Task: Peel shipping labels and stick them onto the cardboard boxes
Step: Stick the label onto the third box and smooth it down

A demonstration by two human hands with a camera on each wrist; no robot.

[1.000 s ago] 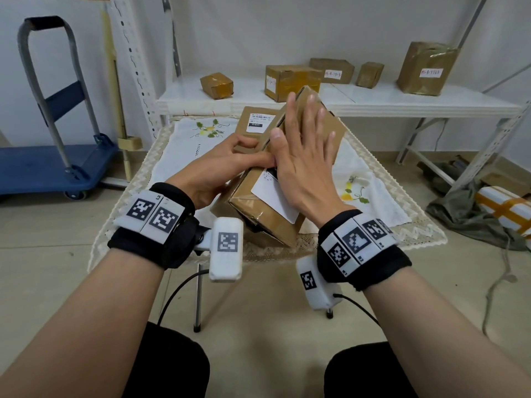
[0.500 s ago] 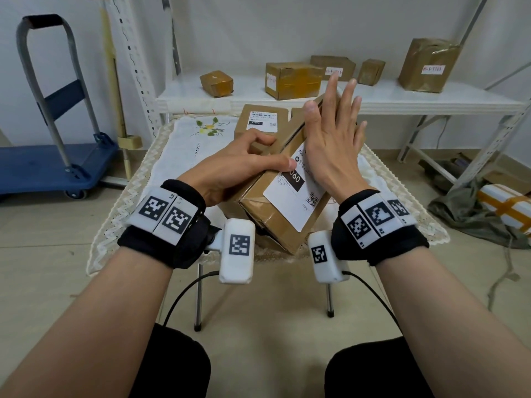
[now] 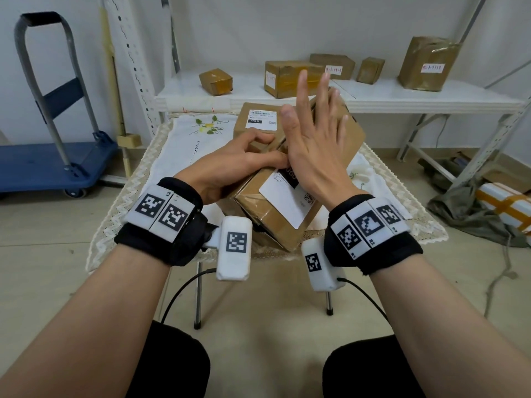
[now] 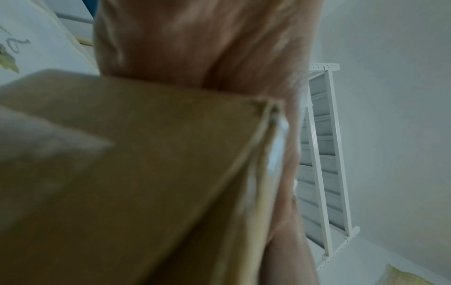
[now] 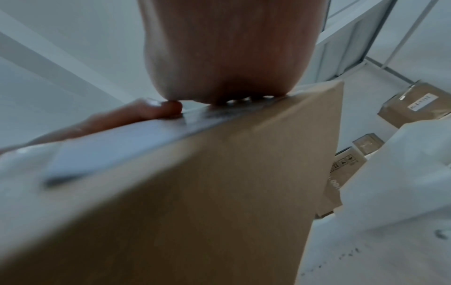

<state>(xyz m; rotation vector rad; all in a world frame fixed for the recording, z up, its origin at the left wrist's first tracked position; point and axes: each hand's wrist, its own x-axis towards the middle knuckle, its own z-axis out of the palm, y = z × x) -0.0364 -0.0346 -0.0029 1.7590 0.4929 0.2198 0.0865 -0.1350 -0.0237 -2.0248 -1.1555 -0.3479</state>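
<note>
A brown cardboard box stands tilted on the near edge of the small table, with a white shipping label on its upward face. My left hand grips the box at its left upper edge, thumb lying on the face beside the label. My right hand is flat, the heel of its palm pressing on the label's far part and its straight, spread fingers raised off the box. In the right wrist view the palm meets the label next to the left thumb. The left wrist view shows only the blurred box.
A second labelled box sits on the table's embroidered cloth behind the held one. A white shelf beyond carries several taped boxes. A blue trolley stands at the left. A heap of cloth lies on the floor at the right.
My right hand has slid along the label toward the box's far end, uncovering most of it. Its fingers have lifted from flat on the box. The left hand keeps its grip.
</note>
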